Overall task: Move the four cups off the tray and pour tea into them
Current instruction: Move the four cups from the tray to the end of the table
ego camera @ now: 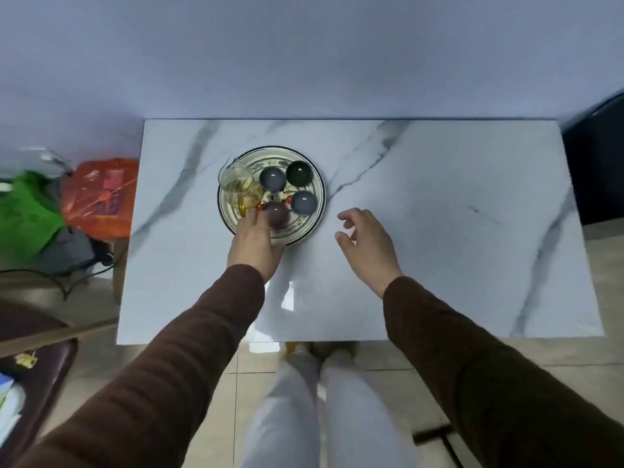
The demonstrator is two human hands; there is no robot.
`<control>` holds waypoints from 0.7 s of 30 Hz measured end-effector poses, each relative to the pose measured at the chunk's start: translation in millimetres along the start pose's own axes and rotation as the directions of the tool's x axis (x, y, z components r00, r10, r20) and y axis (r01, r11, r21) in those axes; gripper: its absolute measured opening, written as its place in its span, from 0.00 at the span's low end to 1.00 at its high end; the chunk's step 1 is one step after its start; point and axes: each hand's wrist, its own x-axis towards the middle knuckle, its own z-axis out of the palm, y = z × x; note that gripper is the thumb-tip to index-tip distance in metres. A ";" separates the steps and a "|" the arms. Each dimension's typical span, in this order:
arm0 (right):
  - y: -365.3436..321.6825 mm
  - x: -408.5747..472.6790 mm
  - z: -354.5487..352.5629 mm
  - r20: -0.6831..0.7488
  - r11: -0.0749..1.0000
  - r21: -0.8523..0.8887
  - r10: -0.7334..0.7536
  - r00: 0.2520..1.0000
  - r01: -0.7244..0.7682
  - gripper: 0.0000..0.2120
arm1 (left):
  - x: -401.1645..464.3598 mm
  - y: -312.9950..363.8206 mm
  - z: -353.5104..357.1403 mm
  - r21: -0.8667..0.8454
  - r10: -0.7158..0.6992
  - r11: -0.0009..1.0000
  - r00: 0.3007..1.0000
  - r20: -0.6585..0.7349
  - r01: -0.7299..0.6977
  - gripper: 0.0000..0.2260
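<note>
My left hand (255, 239) reaches over the near rim of the round patterned metal tray (314, 214) on the white marble table (439, 231), fingers touching the purplish cup (277, 214) though I cannot tell if they grip, while my right hand (366, 243) hovers open beside the tray, where three dark round cups (299, 172) and a clear glass tea pitcher (236, 184) sit.

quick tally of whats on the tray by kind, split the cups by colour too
grey-blue cups: 2
dark green cup: 1
purple-brown cup: 1, at the left hand
glass pitcher with tea: 1
total: 5 things on the tray, 4 of them cups
</note>
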 end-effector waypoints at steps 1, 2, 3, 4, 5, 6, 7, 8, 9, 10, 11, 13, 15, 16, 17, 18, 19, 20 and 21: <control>2.2 7.4 6.6 -0.003 1.000 -0.009 -0.005 1.000 0.005 0.14 | 4.7 -2.8 5.7 0.015 -0.005 1.000 1.000 -0.008 0.006 0.27; 7.5 21.1 15.3 0.008 1.000 -0.023 0.002 1.000 -0.001 0.15 | 15.3 -7.1 14.4 0.026 -0.025 0.999 0.999 -0.031 0.025 0.28; 14.3 34.6 25.8 0.023 0.999 -0.039 -0.008 1.000 0.009 0.17 | 25.1 -12.8 25.0 0.037 -0.043 0.998 0.998 -0.041 0.044 0.29; 18.5 45.2 35.0 0.054 0.999 -0.046 -0.015 0.998 0.017 0.19 | 31.2 -15.9 33.0 0.043 -0.057 0.997 0.997 -0.044 0.059 0.30; 24.9 56.8 44.5 0.060 0.998 -0.058 -0.036 0.998 0.039 0.21 | 38.6 -20.0 41.7 0.042 -0.071 0.996 0.996 -0.052 0.073 0.31; 28.4 65.7 51.1 0.060 0.996 -0.070 -0.050 0.997 0.054 0.23 | 44.1 -22.8 48.7 0.041 -0.080 0.996 0.995 -0.062 0.082 0.32; 33.2 75.6 58.7 0.053 0.994 -0.080 -0.067 0.996 0.071 0.25 | 49.8 -26.6 56.1 0.041 -0.087 0.995 0.993 -0.074 0.090 0.33; 36.6 84.0 65.3 0.049 0.992 -0.089 -0.086 0.995 0.091 0.26 | 54.4 -29.8 62.2 0.036 -0.089 0.995 0.991 -0.095 0.093 0.33; 39.6 91.7 72.5 0.042 0.990 -0.096 -0.105 0.994 0.108 0.28 | 57.7 -33.0 68.4 0.026 -0.095 0.995 0.990 -0.106 0.098 0.34; 41.4 99.1 78.9 0.035 0.987 -0.102 -0.123 0.992 0.126 0.30 | 61.1 -36.0 74.3 0.005 -0.102 0.995 0.988 -0.118 0.103 0.34; 42.6 105.2 83.8 0.029 0.983 -0.110 -0.143 0.989 0.145 0.31 | 63.6 -38.2 78.4 -0.017 -0.108 0.994 0.986 -0.126 0.107 0.34; 46.5 117.1 94.3 0.032 0.975 -0.131 -0.179 0.983 0.182 0.33 | 70.3 -43.7 88.0 -0.043 -0.110 0.994 0.984 -0.140 0.105 0.35; 48.3 124.8 103.3 0.047 0.964 -0.162 -0.205 0.978 0.210 0.34 | 75.3 -48.3 95.5 -0.063 -0.117 0.992 0.982 -0.146 0.109 0.35; 48.7 126.9 106.8 0.052 0.961 -0.174 -0.211 0.976 0.217 0.35 | 76.8 -49.8 97.9 -0.080 -0.126 0.990 0.980 -0.152 0.114 0.36; 49.8 128.8 110.5 0.052 0.957 -0.184 -0.218 0.975 0.223 0.35 | 78.6 -51.5 100.9 -0.102 -0.139 0.987 0.978 -0.153 0.124 0.36; 50.3 130.3 113.3 0.048 0.954 -0.196 -0.220 0.974 0.226 0.35 | 80.1 -52.6 103.7 -0.120 -0.154 0.983 0.976 -0.153 0.136 0.37; 50.8 131.7 115.6 0.039 0.950 -0.210 -0.227 0.973 0.230 0.35 | 81.3 -53.3 105.9 -0.132 -0.164 0.981 0.974 -0.157 0.144 0.37; 51.3 132.8 117.5 0.034 0.946 -0.225 -0.231 0.972 0.233 0.35 | 82.2 -53.9 108.0 -0.142 -0.170 0.979 0.972 -0.161 0.147 0.37; 51.4 134.2 118.9 0.027 0.942 -0.239 -0.236 0.971 0.236 0.35 | 83.4 -54.3 109.6 -0.148 -0.173 0.978 0.971 -0.168 0.149 0.38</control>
